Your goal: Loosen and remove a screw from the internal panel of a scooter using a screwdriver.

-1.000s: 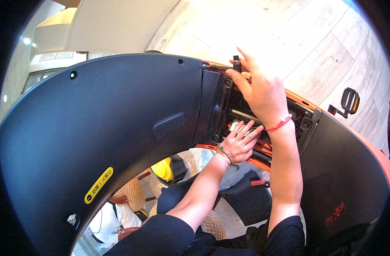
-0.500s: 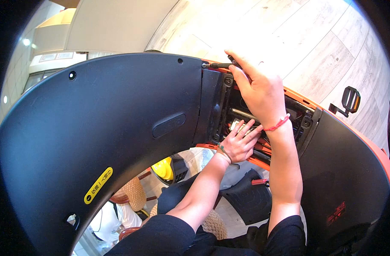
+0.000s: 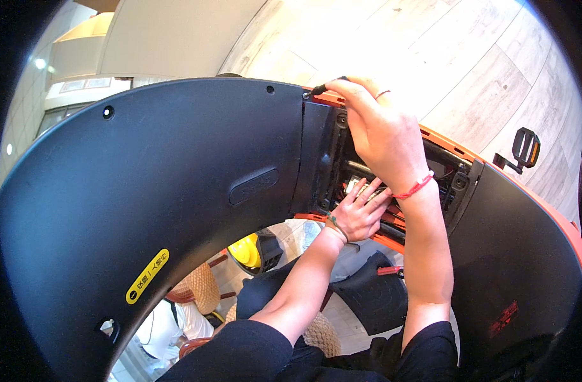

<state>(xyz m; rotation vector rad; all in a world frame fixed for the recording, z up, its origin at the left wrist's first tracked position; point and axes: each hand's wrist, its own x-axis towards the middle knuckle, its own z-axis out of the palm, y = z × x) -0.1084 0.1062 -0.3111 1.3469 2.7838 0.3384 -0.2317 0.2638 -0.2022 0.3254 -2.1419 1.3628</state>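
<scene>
Now right hand (image 3: 392, 137) has swung the slim black tool (image 3: 319, 90) it's pinching farther off, tip still at the curved black plastic panel (image 3: 189, 165), probably mid-turn. Left hand (image 3: 357, 218) is spread.

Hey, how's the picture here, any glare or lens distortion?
Head view: glare washes the floor white beyond the right hand; head view: corners fall black around a rounded fisheye image; how much the lens bends the dark panel, I can't tell.

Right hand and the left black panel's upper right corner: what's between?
In the head view, a slim black tool: the right hand grips its far end, and its tip sits at that corner of the left black panel.
</scene>
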